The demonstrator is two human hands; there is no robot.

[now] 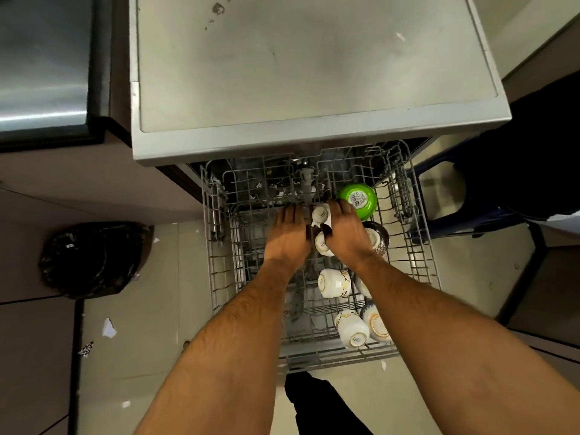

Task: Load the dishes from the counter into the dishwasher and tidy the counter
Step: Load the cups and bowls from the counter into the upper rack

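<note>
Head view: two hands over rack [219,277]; right hand [345,237] fingers curl on one white cup [320,215]; left hand [287,235] fingers flat, grip unclear; one green bowl [361,199]; three more white cups visible.

Six cups [333,282], two bowls [357,200], one rack [219,277].

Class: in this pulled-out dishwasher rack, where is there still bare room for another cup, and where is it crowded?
Free: the left half of the grey wire rack, beside the left hand. Crowded: the right side, with the green bowl, white cups and right hand.
</note>
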